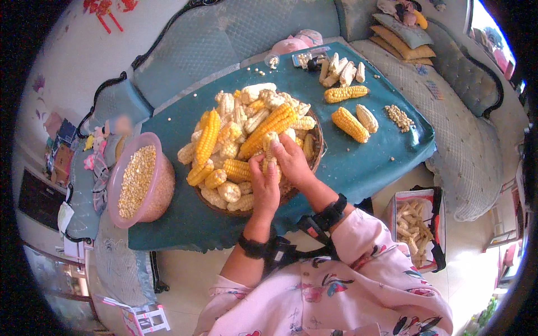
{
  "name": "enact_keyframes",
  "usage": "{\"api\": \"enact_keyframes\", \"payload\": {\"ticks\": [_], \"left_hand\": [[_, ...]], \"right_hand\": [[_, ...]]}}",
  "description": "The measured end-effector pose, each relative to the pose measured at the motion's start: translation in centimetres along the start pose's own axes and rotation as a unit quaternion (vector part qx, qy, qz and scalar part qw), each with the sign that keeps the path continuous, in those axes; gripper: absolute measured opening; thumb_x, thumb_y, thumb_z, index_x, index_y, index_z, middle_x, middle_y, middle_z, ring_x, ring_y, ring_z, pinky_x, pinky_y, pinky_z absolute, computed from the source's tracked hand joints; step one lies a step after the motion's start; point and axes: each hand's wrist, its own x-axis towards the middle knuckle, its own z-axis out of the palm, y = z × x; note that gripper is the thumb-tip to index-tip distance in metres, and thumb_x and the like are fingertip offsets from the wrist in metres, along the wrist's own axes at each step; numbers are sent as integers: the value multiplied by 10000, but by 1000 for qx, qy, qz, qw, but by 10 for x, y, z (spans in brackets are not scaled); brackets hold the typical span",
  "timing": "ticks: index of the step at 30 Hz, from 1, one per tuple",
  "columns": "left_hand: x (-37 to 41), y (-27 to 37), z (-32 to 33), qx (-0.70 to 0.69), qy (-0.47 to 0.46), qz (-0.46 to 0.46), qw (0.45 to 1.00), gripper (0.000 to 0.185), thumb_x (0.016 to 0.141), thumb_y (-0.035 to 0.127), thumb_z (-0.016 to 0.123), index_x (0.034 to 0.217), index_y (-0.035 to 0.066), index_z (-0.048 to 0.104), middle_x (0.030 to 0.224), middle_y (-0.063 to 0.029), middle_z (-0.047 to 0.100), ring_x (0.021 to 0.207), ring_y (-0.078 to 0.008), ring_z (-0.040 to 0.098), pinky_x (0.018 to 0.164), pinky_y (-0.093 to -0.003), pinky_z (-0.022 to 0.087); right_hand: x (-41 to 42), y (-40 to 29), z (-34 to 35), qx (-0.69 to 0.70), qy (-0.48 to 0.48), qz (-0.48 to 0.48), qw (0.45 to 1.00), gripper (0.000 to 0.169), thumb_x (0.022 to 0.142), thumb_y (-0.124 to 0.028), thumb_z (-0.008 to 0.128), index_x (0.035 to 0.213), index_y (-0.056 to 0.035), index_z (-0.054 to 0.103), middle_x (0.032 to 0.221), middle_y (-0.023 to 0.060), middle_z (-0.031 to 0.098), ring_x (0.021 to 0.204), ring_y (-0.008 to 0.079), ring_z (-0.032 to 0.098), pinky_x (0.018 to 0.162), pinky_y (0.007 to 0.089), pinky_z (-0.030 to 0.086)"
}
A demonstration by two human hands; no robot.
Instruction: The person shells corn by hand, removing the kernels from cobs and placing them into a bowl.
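Note:
Between my left hand (265, 180) and my right hand (291, 157) is a pale corn cob (270, 145), gripped by both, with my fingers hiding part of it. The hands are over the near right part of a round wicker basket (320, 140) heaped with white and yellow corn cobs. A long yellow cob (208, 136) lies on the left of the heap. More yellow cobs (275, 126) lie just beyond my hands.
Left stands a pink plastic basin (159, 168) of loose kernels. On the green-covered table (361, 168), at the right, are yellow corn cobs (349, 124), bare cobs (346, 73) and a kernel pile (399, 118). A fabric box (439, 227) of stripped cobs stands on the floor.

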Motion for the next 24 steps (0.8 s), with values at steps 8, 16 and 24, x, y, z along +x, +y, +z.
{"api": "enact_keyframes", "payload": {"ticks": [8, 16, 24], "left_hand": [[0, -2, 1, -96, -4, -59, 994, 341, 886, 294, 371, 1087, 19, 353, 1039, -123, 443, 935, -198, 433, 816, -321, 364], [-3, 8, 3, 27, 19, 34, 999, 384, 776, 135, 571, 1085, -5, 392, 1065, -172, 465, 1016, -282, 448, 892, -359, 339], [-1, 9, 0, -33, -15, 48, 998, 419, 820, 207, 513, 1146, -23, 386, 1102, -154, 473, 1053, -277, 438, 920, -365, 317]], "right_hand": [[1, 1, -1, 0, 27, 4, 1000, 295, 892, -280, 385, 816, -7, 467, 657, 120, 468, 626, 208, 480, 578, 344, 391], [2, -8, -5, 9, 50, 12, 999, 343, 855, -347, 445, 828, -6, 478, 697, 109, 501, 649, 196, 469, 617, 325, 398], [3, -2, -5, 20, 48, -12, 999, 375, 895, -326, 382, 801, 17, 500, 655, 107, 499, 627, 187, 459, 606, 327, 395]]}}
